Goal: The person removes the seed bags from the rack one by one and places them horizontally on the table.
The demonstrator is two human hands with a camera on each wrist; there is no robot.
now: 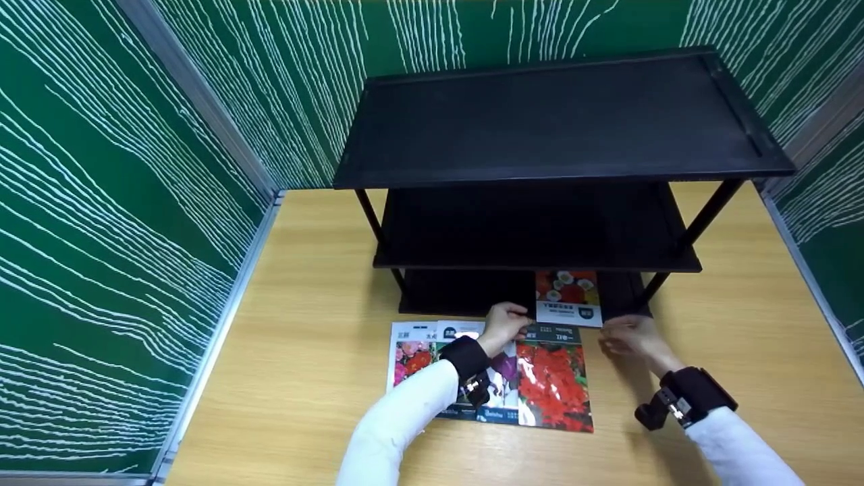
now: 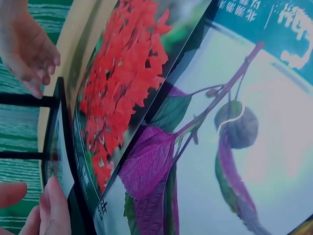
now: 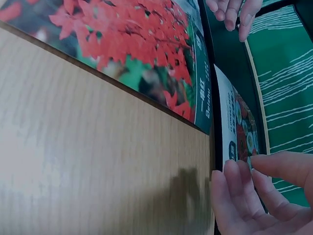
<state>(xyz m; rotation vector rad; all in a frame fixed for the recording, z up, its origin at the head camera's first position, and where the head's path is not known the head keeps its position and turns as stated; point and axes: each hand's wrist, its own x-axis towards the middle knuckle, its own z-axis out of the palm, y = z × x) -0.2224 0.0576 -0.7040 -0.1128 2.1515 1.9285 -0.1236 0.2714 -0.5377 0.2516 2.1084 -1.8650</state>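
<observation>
A seed packet with red and white flowers (image 1: 568, 297) lies on the rack's bottom shelf, its white end at the front edge. My left hand (image 1: 505, 327) is at the packet's left front corner, fingers loosely extended. By the right edge is my right hand (image 1: 634, 339); in the right wrist view its fingertips (image 3: 234, 171) are close to the packet, though contact is unclear. Below, on the table, lie a red-flower packet (image 1: 553, 385), a purple-leaf packet (image 2: 149, 166) and a pink-flower packet (image 1: 412, 358), side by side and partly under my left forearm.
The black three-tier rack (image 1: 553, 128) stands over the bottom shelf, its upper tiers overhanging. Slanted posts (image 1: 709, 216) hold up each side. Green panels with white lines (image 1: 101, 202) enclose the wooden table (image 1: 304, 337) on the left, back and right.
</observation>
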